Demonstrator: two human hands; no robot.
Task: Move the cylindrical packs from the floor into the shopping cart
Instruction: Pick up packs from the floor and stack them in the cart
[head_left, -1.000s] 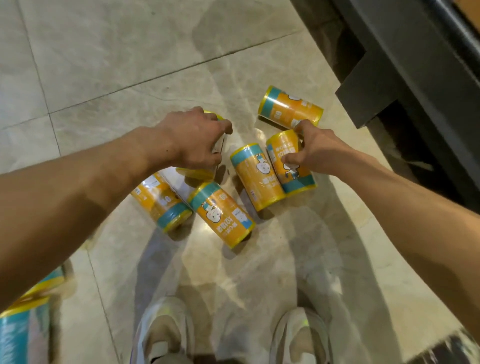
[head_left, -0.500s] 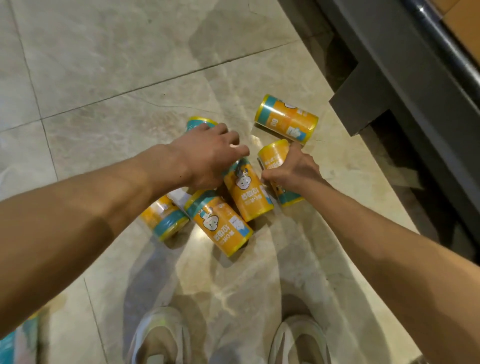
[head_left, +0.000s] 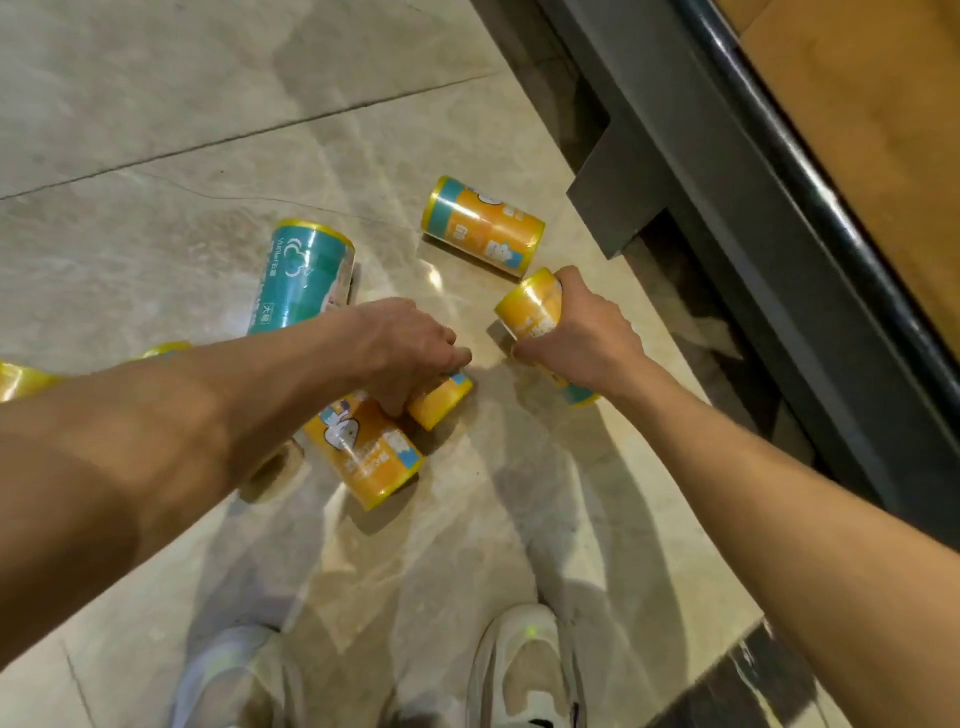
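My right hand (head_left: 582, 338) is curled round one orange pack (head_left: 535, 312), gripping it at the middle; the pack looks a little raised at its far end, but I cannot tell if it is fully off the floor (head_left: 156, 104). My left hand (head_left: 410, 348) reaches down with bent fingers onto a second orange pack (head_left: 441, 400), and the fingers seem to close on it; how firm this grip is, I cannot tell, because the hand covers most of the pack.

What can go wrong, in my judgement: the packs are round and wrapped in shiny film, so one can slip out of a one-hand grip; the floor is smooth, so a dropped pack will probably roll away, maybe under the dark counter base (head_left: 623, 208) on the right; the left forearm passes just over the teal pack (head_left: 304, 275) and the orange pack with the cartoon (head_left: 363, 452), and lifting carelessly may knock them.

One more orange pack (head_left: 483, 223) lies apart, near the counter base; others at the left edge (head_left: 21, 379) are cut off or behind my arm, so I cannot count them. A pale roll end (head_left: 275, 467) shows under the left arm; what it is stays unclear. The shopping cart is not in view, so I do not know how far I must carry. My shoes (head_left: 524, 670) stand just below the packs.
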